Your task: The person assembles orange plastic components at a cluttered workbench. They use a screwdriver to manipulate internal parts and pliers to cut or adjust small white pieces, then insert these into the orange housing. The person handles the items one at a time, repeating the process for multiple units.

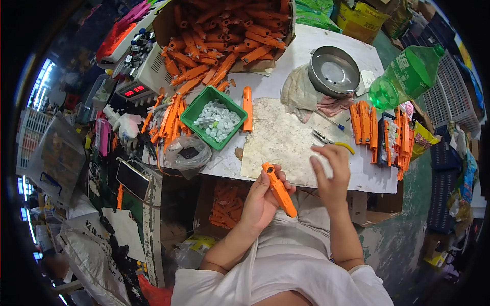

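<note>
My left hand (260,201) is closed around a long orange plastic housing (282,193), held tilted over the table's front edge with a round dark opening at its upper end. To its right, my right hand (334,178) is raised, thumb and fingers apart, and I see nothing between them. Just beyond the right fingers lie pliers with a yellow handle (346,147) on a worn, stained board (278,137). A thin screwdriver (332,121) rests farther back. Another orange housing (248,109) lies beside a green tray (189,120) of small white plastic pieces.
A big carton (164,23) of orange housings fills the back left. A metal bowl (334,71) stands on a cloth (298,92) at the back. On the right are stacked orange housings (363,122) and a green bottle (408,76). A phone (132,179) leans at the left.
</note>
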The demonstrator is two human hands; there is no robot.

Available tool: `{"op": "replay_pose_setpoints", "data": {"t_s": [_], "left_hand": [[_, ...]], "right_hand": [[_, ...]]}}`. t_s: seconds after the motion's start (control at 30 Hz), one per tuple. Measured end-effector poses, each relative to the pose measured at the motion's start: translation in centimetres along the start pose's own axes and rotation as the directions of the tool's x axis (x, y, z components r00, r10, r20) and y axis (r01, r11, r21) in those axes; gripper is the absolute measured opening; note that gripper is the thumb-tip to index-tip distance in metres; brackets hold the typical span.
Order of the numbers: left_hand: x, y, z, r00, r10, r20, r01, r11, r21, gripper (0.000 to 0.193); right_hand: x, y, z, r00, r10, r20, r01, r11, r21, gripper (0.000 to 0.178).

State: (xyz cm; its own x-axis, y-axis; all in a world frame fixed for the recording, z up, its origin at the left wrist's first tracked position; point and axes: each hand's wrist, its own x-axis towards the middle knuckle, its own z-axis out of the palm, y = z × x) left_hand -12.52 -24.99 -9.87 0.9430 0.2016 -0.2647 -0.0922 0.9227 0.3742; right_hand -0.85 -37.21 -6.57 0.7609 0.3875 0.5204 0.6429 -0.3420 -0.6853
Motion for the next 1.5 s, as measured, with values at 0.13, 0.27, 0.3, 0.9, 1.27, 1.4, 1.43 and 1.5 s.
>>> {"op": "replay_pose_setpoints", "data": {"t_s": [0.13,0.27,0.3,0.9,1.27,1.4,1.43,1.5], "left_hand": [[0.2,-0.1,-0.7,0.993,-0.116,-0.007,0.114,0.985,-0.127,0.033],[0.2,-0.3,-1.2,0.984,-0.173,0.034,0.176,0.968,-0.181,0.033],[0.2,-0.4,-1.1,0.984,-0.175,0.030,0.177,0.969,-0.173,0.034],[0.1,-0.5,-1.3,0.977,-0.215,0.001,0.213,0.965,-0.156,0.034],[0.1,-1.1,-0.6,0.972,-0.233,-0.035,0.229,0.969,-0.093,0.037],[-0.1,-1.1,-0.1,0.967,-0.247,-0.055,0.240,0.964,-0.111,0.036],[-0.1,-1.1,0.0,0.968,-0.246,-0.056,0.239,0.965,-0.108,0.036],[-0.1,-1.1,-0.1,0.970,-0.236,-0.052,0.230,0.969,-0.094,0.036]], "right_hand": [[1.1,4.1,-1.0,0.981,-0.060,0.182,0.114,0.947,-0.300,0.018],[1.0,6.1,-0.4,0.963,-0.060,0.262,0.162,0.908,-0.388,0.016],[1.0,6.6,-0.2,0.966,-0.057,0.252,0.160,0.899,-0.409,0.016],[-0.3,5.9,0.8,0.964,-0.211,0.162,0.256,0.899,-0.354,0.010],[0.0,0.2,0.5,0.971,-0.172,0.167,0.170,0.985,0.025,0.010],[-0.3,-0.5,1.3,0.949,-0.271,0.162,0.276,0.961,-0.012,0.014],[-0.3,-0.5,1.3,0.951,-0.264,0.163,0.271,0.962,-0.023,0.014],[-0.4,-0.5,1.2,0.950,-0.260,0.171,0.270,0.962,-0.033,0.014]]}}
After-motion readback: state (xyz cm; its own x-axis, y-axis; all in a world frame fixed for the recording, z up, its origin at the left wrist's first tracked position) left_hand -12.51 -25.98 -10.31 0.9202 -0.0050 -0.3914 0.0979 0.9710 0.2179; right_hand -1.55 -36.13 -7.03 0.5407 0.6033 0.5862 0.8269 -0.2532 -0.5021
